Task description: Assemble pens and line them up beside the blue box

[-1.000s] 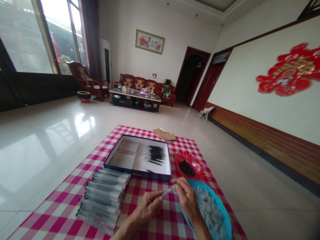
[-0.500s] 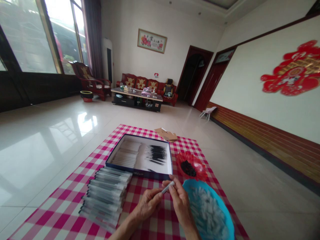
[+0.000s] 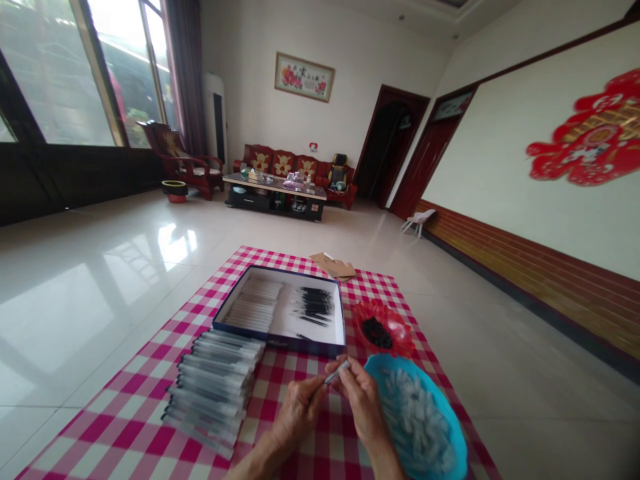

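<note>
Between my hands, above the near part of the checked cloth, is a slim pen (image 3: 337, 372) with a pale end. My left hand (image 3: 300, 403) is closed around its lower left end. The fingers of my right hand (image 3: 364, 400) pinch the upper right end, partly hiding it. To the left lies a stack of clear pens (image 3: 215, 383) with dark ends. Just right of my right hand stands a blue bowl (image 3: 457, 427) of translucent pen caps (image 3: 417, 417). Behind it, a red petal-edged bowl (image 3: 400, 323) holds small black pieces (image 3: 376, 332).
A shallow white box (image 3: 286, 320) with dark blue sides holds rows of clear tubes (image 3: 253, 307) and thin black pieces (image 3: 316, 303). Torn cardboard (image 3: 335, 267) lies at the table's far edge. Beyond are a coffee table (image 3: 273, 197) and a wooden sofa (image 3: 295, 160).
Both hands stay on the pen at nearly the same spot. My left hand has turned slightly and its fingers are more curled. The view has shifted a little.
</note>
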`<state>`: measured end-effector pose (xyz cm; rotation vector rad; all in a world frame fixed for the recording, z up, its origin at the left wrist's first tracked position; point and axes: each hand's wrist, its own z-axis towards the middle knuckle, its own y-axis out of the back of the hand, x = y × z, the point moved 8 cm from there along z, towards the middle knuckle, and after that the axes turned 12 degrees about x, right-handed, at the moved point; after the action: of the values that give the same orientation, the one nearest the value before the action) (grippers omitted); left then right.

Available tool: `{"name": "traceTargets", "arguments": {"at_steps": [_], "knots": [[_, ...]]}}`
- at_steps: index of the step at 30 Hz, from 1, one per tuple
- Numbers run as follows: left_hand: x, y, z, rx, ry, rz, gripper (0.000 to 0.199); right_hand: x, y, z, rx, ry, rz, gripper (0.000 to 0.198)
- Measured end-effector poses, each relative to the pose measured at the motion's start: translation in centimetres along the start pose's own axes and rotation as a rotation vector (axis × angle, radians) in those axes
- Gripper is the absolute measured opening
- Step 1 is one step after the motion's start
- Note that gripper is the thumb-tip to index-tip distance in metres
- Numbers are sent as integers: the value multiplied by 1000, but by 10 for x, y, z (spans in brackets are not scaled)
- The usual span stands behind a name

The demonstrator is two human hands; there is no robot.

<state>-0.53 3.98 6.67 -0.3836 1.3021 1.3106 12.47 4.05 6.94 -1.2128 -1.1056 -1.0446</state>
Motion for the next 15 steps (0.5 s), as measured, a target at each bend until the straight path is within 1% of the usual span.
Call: {"name": "traceTargets", "arguments": {"at_steps": [5,12,15], "knots": [[-6,-2,-4,-22,-28,65,27,1,1,-1,-32,-25,-25,35],[1,-8,-10,-47,-39,204,29,-5,1,-4,-23,-81,-63,33],[-1,-9,-9,-53,-56,236,30,-6,1,-5,-35,-69,-52,34]]}}
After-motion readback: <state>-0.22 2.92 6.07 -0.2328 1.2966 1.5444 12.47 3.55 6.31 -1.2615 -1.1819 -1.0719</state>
